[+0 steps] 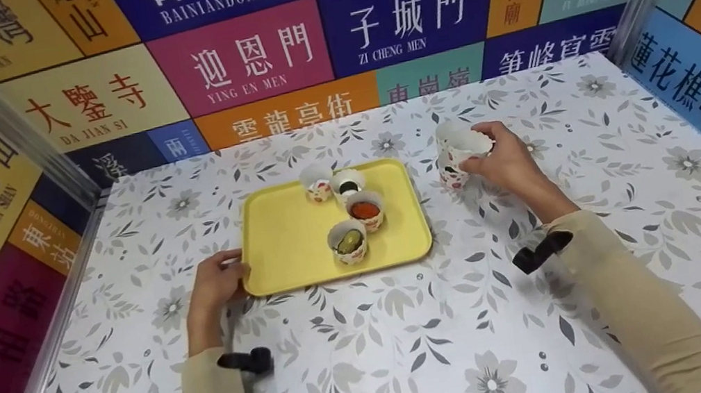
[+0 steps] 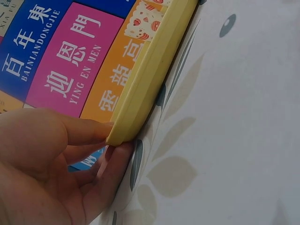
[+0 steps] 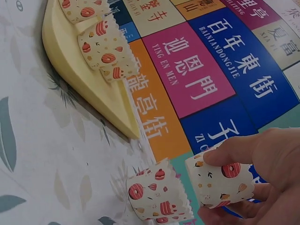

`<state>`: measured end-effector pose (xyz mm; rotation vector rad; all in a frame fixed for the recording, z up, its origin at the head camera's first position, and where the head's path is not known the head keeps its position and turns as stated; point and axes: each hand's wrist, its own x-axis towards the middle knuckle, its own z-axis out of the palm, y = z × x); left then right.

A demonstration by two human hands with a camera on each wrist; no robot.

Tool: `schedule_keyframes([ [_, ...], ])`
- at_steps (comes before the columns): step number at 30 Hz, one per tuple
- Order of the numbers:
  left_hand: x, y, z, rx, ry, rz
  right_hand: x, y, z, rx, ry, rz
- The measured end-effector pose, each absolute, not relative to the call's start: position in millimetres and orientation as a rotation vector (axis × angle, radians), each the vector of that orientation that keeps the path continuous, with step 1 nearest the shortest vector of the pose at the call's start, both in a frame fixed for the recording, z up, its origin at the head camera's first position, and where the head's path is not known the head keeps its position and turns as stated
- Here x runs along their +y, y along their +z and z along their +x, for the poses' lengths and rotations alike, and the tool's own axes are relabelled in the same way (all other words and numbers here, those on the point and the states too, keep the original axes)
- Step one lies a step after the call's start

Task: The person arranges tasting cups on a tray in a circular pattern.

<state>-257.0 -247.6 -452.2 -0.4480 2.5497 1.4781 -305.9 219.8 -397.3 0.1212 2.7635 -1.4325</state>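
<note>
My right hand (image 1: 508, 161) holds a patterned paper baking cup (image 3: 220, 180) to the right of the tray, fingers and thumb on its sides. Just beside it on the table stands another such cup (image 3: 157, 193), partly covered by the held one in the head view. What the held cup contains is hidden. With thumb above and fingers below, my left hand (image 1: 215, 284) pinches the left edge of a yellow tray (image 1: 286, 235). On that tray are several cups: one with a green piece (image 1: 349, 243), one with orange-red filling (image 1: 365, 211), one with a black-and-white piece (image 1: 347, 186).
A further cup (image 1: 319, 187) sits at the tray's back, its contents unclear. The table (image 1: 418, 354) has a floral cover. Panels with large lettering (image 1: 258, 56) border it behind and at both sides, with clear corner posts.
</note>
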Motion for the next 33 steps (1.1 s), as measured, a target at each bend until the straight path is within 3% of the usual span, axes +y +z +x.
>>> schedule_keyframes([
  [21,-249.0,-449.7,-257.7,2.546,1.441,-0.444,169.7,-380.4,-293.2,2.812,-1.135,-0.259],
  [33,-249.3,-451.1,-258.0,2.510,1.494,-0.457,131.5,-380.8,-283.2,2.776,-1.141,-0.324],
])
